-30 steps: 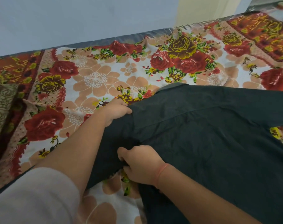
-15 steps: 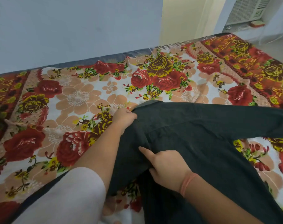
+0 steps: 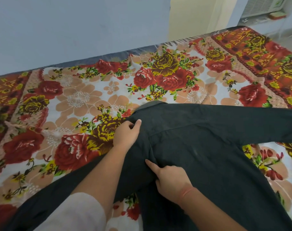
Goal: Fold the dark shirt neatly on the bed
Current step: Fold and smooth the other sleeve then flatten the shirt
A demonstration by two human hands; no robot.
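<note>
The dark shirt [image 3: 208,147] lies back-up across the flowered bed sheet [image 3: 78,100], its collar pointing away from me and one long sleeve stretched out to the right. My left hand [image 3: 126,135] pinches the shirt's shoulder edge just left of the collar. Nearer to me, my right hand [image 3: 171,179] grips a bunch of the fabric at the left side seam, forefinger stretched out along the cloth. The other sleeve runs down to the lower left under my left forearm.
The bed's far edge meets a grey-blue wall [image 3: 75,27]. A yellow door panel [image 3: 192,15] and a white air cooler [image 3: 261,5] stand at the back right. Bare sheet spreads to the left and beyond the collar.
My view has risen and swung right. Both hands kept their hold on the shirt; the right hand's forefinger has straightened out along the fabric, and the shirt's left side has shifted slightly.
</note>
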